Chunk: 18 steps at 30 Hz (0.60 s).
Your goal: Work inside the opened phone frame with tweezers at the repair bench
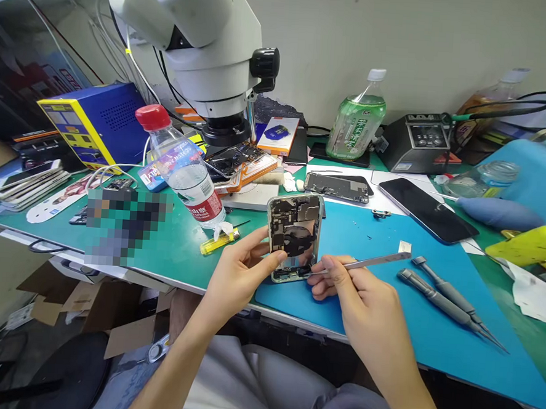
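The right hand pinches a slim metal tool at the opened phone, gripped by the left hand at the frame's centre, its inside bared, many parts still fitted and closing-up seemingly left.

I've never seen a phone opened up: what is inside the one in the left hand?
The phone has a grey plate, dark parts and a dark round patch inside. What's beneath is hidden; the left hand covers part of its left edge.
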{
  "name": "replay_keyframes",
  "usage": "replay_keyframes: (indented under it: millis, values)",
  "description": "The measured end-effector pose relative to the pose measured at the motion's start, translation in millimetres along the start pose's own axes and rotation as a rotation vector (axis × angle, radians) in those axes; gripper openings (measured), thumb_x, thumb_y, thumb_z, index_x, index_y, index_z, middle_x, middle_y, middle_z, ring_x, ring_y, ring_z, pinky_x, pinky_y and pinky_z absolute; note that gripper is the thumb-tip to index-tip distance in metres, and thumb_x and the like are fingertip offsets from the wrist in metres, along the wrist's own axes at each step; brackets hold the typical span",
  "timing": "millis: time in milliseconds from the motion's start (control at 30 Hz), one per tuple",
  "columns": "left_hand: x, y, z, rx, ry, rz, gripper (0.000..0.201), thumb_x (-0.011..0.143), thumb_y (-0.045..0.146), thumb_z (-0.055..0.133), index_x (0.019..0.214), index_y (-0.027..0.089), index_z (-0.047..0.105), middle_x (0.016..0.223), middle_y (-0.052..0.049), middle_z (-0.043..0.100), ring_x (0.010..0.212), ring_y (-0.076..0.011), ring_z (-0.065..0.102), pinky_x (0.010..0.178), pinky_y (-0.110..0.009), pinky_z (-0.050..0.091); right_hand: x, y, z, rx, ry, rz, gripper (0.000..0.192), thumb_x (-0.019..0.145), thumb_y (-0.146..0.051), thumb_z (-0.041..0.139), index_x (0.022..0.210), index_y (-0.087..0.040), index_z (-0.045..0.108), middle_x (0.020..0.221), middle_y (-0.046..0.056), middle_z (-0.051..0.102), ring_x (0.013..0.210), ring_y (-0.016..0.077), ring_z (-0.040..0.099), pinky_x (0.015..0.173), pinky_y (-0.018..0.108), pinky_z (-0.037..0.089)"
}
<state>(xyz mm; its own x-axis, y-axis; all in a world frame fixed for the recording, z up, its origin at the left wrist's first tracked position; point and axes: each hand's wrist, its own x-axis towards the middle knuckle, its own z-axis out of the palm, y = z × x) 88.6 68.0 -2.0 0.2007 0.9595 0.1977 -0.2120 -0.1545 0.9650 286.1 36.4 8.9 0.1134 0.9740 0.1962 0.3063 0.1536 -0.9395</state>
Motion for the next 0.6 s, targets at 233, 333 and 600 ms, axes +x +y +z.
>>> replay_keyframes:
  millis: [233, 333, 600]
  values:
    - [-1.5, -0.6, -0.3, 0.028, 0.007, -0.004, 0.031, 0.098, 0.032, 0.078, 0.129, 0.033, 0.075, 0.12, 0.004, 0.084, 0.107, -0.0123, 0.077, 0.086, -0.013, 0.058, -1.1, 0.0, 0.0, 0.004, -0.014, -0.031, 0.041, 0.104, -0.05, 0.062, 0.079, -0.023, 0.08, 0.075, 0.0, 0.078, 0.062, 0.0128, 0.072, 0.062, 0.02, 0.058]
    - [-1.0, -0.4, -0.4, 0.041, 0.015, -0.013, 0.031, 0.098, 0.032, 0.078, 0.129, 0.032, 0.075, 0.121, 0.003, 0.084, 0.105, -0.0123, 0.077, 0.084, -0.014, 0.058, -2.4, 1.5, 0.8, -0.016, 0.016, -0.032, 0.041, 0.105, -0.049, 0.062, 0.078, -0.023, 0.079, 0.076, 0.0, 0.079, 0.062, 0.0124, 0.072, 0.063, 0.02, 0.058]
    - [-0.8, 1.7, -0.1, 0.053, 0.017, -0.006, 0.026, 0.099, 0.029, 0.077, 0.125, 0.032, 0.076, 0.12, 0.004, 0.084, 0.103, -0.0111, 0.077, 0.077, -0.011, 0.056, -1.5, 0.0, 0.0, 0.008, 0.01, -0.015, 0.042, 0.105, -0.05, 0.062, 0.078, -0.023, 0.079, 0.078, 0.0, 0.079, 0.062, 0.0119, 0.073, 0.063, 0.019, 0.059]
